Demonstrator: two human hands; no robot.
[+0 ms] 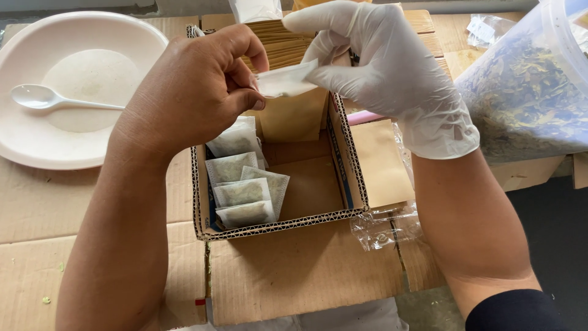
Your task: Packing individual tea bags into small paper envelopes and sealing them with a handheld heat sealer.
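We hold a small white paper sachet [286,79] between both hands, above the far edge of an open cardboard box [343,184]. Our bare left hand [190,92] pinches the sachet's left end between thumb and forefinger, the other fingers curled in. Our gloved right hand [386,67] grips its right end with thumb and fingertips, the forefinger stretched out toward the left.

Inside the box, along its left wall, a row of filled sachets [242,184] stands packed, overlapping from far to near; the right part of the box floor is bare. To handle this sachet well, we judge it best to keep the pinch light and near the edges, so the filling is not crushed, and to keep the sachet level between both hands so nothing shifts to one end. The fit beside the row looks snug, so an upright, edge-first approach seems wise.

To the far left sits a white plate [24,141] with a plastic spoon [43,97]. At the far right a clear tub of dried leaves [527,92] leans in. A crumpled clear wrapper [383,228] lies just right of the box.
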